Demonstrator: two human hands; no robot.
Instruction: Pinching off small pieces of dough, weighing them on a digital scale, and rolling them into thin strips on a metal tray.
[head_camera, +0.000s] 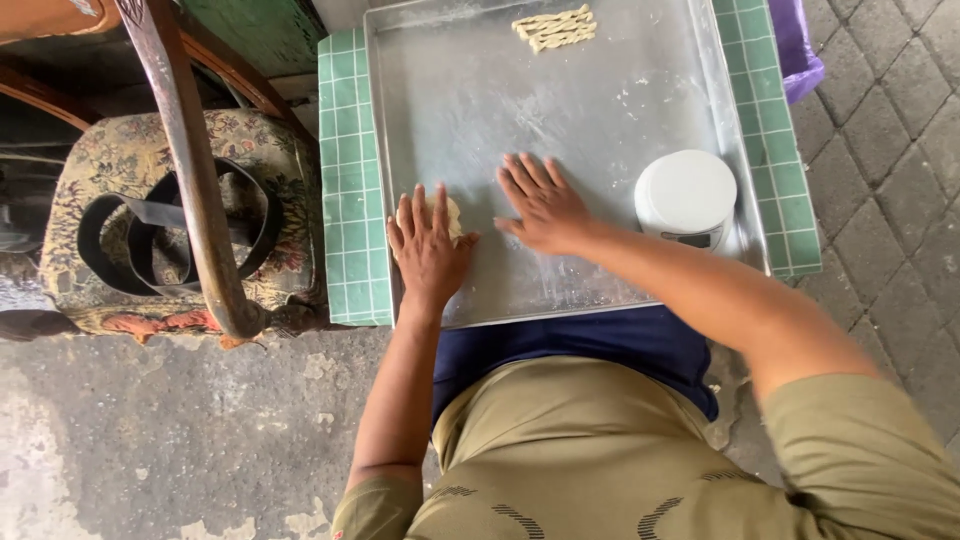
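Pressing down with a flat palm, the left hand (428, 252) covers a pale lump of dough (447, 213) at the near left corner of a large metal tray (600, 110). To do this well, as far as one can judge, the weight should fall evenly through the palm and the dough should stay clear of the tray's raised edge. The fingers are spread and straight, gripping nothing, only bearing on the dough. The right hand (545, 205) lies just beside it toward the tray's middle, fingers also splayed flat on the bare metal, holding nothing.

Only a sliver of the dough shows past the fingers: cream-coloured, soft and rounded (its full shape is hidden under the hand).

At the tray's right side stands a white round tub (687, 195). At the tray's far edge lie a few twisted dough sticks (556, 27). The tray rests on a green tiled table (345, 180). Left of the tray is a worn flowered chair (120, 160) with a black band on it.
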